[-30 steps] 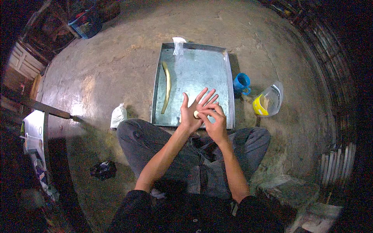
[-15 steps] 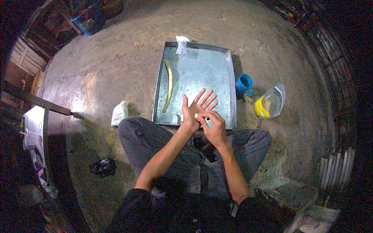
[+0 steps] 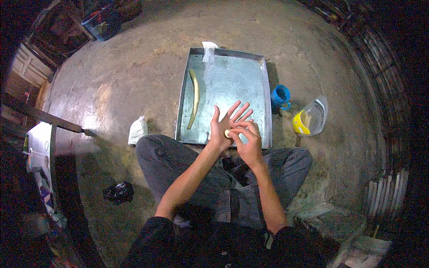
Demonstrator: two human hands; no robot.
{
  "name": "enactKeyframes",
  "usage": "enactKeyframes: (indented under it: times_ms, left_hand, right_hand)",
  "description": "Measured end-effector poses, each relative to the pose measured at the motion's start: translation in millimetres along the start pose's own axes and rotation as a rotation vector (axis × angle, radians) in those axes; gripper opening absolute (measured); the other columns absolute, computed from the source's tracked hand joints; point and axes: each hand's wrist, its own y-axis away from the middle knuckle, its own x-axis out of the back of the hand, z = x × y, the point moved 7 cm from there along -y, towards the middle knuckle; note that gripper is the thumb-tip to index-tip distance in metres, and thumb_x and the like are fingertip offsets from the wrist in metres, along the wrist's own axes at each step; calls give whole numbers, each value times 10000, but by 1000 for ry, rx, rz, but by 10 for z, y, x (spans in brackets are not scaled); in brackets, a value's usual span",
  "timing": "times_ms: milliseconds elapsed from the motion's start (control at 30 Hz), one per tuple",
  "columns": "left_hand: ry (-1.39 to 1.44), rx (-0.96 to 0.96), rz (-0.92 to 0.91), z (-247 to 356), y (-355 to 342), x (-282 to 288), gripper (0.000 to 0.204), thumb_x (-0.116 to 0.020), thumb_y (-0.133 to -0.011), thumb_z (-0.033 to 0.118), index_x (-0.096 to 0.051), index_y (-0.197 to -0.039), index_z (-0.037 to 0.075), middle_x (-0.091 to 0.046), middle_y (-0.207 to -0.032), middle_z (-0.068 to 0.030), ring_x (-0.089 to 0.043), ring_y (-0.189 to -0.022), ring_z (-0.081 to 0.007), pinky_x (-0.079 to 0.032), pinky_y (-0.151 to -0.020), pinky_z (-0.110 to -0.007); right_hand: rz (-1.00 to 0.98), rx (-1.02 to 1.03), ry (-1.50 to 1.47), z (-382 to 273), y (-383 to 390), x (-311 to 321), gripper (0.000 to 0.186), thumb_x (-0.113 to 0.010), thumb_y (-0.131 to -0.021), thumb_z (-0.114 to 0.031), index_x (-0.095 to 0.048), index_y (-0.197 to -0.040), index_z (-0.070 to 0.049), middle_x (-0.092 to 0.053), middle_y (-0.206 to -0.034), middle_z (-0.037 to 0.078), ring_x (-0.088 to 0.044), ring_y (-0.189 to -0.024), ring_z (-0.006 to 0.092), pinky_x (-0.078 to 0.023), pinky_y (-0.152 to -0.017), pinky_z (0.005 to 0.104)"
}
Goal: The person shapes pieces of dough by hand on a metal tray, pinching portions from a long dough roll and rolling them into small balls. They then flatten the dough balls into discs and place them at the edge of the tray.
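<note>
My left hand [image 3: 220,130] is held palm up with its fingers spread, over the near edge of a shallow metal tray [image 3: 232,80]. My right hand [image 3: 250,145] pinches a small pale dough-like ball [image 3: 227,133] against the left palm. Along the tray's left side lies a long, slightly curved, yellowish dough-like roll [image 3: 195,98]. Beside my left wrist, a bit of something pale in the tray is mostly hidden by the hand. A white plastic bag [image 3: 208,52] hangs over the tray's far rim.
A blue mug [image 3: 280,96] and a clear bag with a yellow label [image 3: 308,118] are right of the tray. A filled white bag [image 3: 138,130] sits by my left knee, a black plastic bag [image 3: 118,192] nearer. A blue basket [image 3: 102,22] stands far left.
My right hand has shifted slightly, its fingers lifting and spreading a little around the pale ball. The ball sits slightly farther right on my left palm. The tray and roll are unmoved.
</note>
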Motion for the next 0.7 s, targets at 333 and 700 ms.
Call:
enactKeyframes:
  times_ms: [333, 700]
  left_hand:
    - [-208, 32, 4, -54, -4, 48, 812, -332, -1010, 649, -250, -1560, 57, -344, -1603, -164, -342, -1478, -334, -259, -1236, -492]
    - [60, -81, -25, 66, -3, -116, 824, -335, -1016, 651, -312, -1528, 5, -360, -1560, -246, -353, -1462, -376, -285, -1235, -484]
  right_hand:
    - [-150, -32, -66, 65, -97, 27, 207, -794, -819, -127, -753, -1011, -61, -616, -1088, 95, -590, -1052, 288, -487, -941, 410]
    - [186, -300, 33, -91, 275, -55, 325, -846, -793, -203, -716, -1036, -31, -641, -1016, 119, -644, -952, 296, -523, -830, 403]
